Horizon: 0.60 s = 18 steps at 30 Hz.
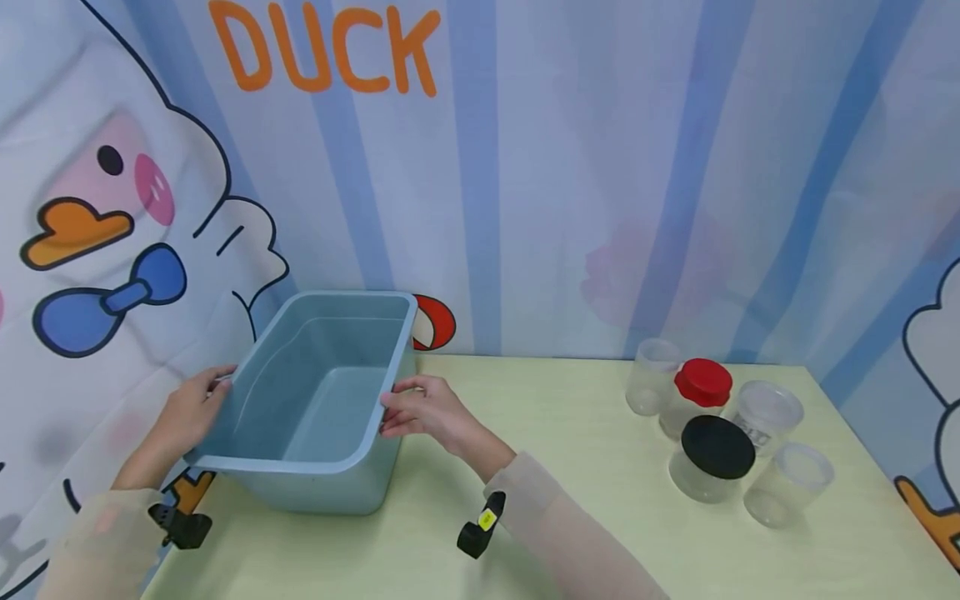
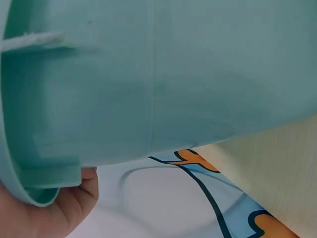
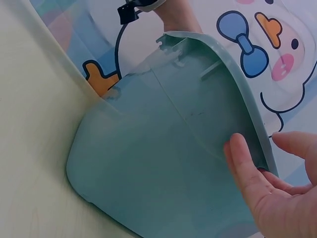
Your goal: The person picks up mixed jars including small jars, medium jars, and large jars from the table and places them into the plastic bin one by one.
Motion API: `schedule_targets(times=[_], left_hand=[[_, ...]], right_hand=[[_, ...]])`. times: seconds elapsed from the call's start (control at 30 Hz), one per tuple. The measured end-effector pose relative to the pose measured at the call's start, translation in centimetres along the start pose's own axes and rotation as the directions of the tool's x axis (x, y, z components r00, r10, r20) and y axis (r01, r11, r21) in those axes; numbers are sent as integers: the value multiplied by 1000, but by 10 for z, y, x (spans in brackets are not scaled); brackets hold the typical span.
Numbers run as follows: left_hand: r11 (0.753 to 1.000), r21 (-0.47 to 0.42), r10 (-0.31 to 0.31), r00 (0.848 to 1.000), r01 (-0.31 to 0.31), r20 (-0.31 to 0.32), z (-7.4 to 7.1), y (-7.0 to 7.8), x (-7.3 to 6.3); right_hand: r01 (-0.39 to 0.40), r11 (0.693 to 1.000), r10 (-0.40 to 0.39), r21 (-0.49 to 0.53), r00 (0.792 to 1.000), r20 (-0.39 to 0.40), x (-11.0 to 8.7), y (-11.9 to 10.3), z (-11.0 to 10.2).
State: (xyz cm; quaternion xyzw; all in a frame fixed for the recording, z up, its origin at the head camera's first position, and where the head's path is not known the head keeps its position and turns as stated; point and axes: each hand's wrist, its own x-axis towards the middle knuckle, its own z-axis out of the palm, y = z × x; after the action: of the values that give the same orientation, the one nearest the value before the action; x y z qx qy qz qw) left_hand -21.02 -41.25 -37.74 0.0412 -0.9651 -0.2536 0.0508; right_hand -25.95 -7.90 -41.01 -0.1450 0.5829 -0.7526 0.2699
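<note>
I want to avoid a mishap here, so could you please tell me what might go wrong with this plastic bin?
The left hand and right hand hold the blue-green plastic bin by its rim, so it might slip. The bin is close to the left edge of the table, so it could drop off there. Moved far right, it might knock the black-lidded jar.

Tabletop work spot, kind of room unclear, cartoon duck cloth (image 1: 540, 167) hung beyond the right hand (image 1: 429, 408), pale table (image 1: 555, 408) beneath it
</note>
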Motion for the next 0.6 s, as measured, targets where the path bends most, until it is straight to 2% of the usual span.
schedule_targets(times=[0.17,0.6], left_hand=[[1000,-23,-7,1000,7,9,0,2,-1],[998,-47,30,1000,-30,-4,0,1,-5]], right_hand=[[13,1000,-13,20,1000,-17,1,1,1],[18,994,-13,108,999,-45,0,1,6]])
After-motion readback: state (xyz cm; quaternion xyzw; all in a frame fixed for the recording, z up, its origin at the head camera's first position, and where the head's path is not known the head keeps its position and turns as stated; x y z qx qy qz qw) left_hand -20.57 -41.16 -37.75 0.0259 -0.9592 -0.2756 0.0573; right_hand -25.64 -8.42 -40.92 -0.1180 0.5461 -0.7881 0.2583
